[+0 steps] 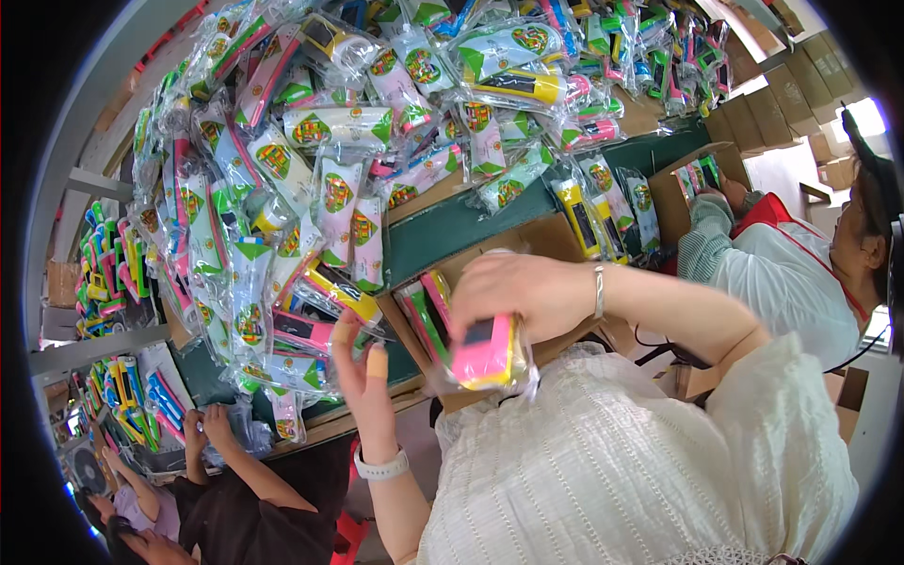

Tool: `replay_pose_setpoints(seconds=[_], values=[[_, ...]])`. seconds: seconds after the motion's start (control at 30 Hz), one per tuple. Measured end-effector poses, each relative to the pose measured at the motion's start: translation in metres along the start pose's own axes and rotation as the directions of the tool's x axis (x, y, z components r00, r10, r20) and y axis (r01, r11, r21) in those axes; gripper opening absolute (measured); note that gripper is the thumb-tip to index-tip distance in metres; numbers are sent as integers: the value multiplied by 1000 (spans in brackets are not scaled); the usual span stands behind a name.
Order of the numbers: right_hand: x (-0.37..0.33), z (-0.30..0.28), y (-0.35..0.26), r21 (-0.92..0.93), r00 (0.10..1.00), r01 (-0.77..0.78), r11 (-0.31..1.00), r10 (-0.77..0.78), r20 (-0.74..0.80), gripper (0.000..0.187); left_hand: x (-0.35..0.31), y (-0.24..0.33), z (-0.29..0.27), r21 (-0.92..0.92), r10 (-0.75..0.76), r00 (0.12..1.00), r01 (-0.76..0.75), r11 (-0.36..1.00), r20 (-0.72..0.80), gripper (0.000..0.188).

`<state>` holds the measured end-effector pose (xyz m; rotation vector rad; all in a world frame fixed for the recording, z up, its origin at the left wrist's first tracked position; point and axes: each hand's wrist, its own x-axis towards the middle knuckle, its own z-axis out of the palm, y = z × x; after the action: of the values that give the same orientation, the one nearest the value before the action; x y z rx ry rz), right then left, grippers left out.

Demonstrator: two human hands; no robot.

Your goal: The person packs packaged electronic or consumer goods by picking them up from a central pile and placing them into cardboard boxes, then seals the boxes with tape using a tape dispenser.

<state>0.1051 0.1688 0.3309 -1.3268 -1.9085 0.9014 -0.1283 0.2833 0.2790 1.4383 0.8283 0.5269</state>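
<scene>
My right hand [523,287], a metal bangle at its wrist, is over an open cardboard box [546,240]. Its fingers are closed on a bagged pink and yellow toy [485,353] with a dark panel, held at the box's near side and slightly blurred. Inside the box, green and pink bagged toys [428,315] stand along the left wall. My left hand [363,372], with a white wristband, is raised at the edge of the pile with its fingers apart and nothing in them. Nearest to it lies a yellow bagged toy [344,294]; tan coverings wrap some fingertips.
A large heap of bagged colourful toys [330,132] covers the green table [428,240]. On the right a co-worker [753,273] handles toys in another box [670,202]. More people [254,490] work at the lower left, near loose toys [122,395]. Stacked cartons [791,94] stand behind.
</scene>
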Motion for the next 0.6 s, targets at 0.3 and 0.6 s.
replay_pose_setpoints(seconds=[0.3, 0.6], values=[[-9, 108, 121, -703, 726, 540, 463, 167, 668, 20, -14, -62, 16, -308, -245, 916, 344, 887, 319, 79], [-8, 128, 105, 117, 383, -922, 368, 909, 162, 57, -33, -78, 30, -316, -212, 924, 315, 895, 319, 78]])
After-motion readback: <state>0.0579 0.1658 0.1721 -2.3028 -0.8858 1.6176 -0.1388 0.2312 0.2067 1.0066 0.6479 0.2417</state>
